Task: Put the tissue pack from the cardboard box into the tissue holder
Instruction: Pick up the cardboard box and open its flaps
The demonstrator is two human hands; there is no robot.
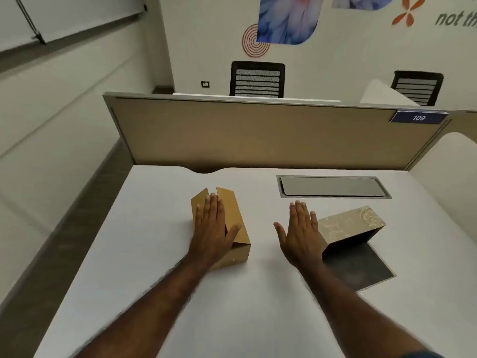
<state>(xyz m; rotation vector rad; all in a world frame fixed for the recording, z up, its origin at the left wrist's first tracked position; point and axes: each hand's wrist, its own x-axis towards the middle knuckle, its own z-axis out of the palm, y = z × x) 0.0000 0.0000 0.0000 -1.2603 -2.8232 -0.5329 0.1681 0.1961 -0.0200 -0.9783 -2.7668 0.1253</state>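
A brown cardboard box (233, 210) lies on the white desk (144, 254), left of centre, its top flaps partly apart. My left hand (213, 228) rests flat over the gap between the flaps, fingers together, holding nothing. A sliver of red shows under that hand; the tissue pack itself is hidden. To the right stands the tissue holder (351, 223), beige with a floral pattern, lifted open from its dark base flap (361, 267). My right hand (300, 228) hovers flat beside the holder's left end, fingers spread, empty.
A grey cable hatch (333, 187) is set into the desk behind the holder. A tan partition (258, 135) closes the far edge, with a tag reading 109. Two black chairs stand beyond it. The desk's left edge drops to the floor.
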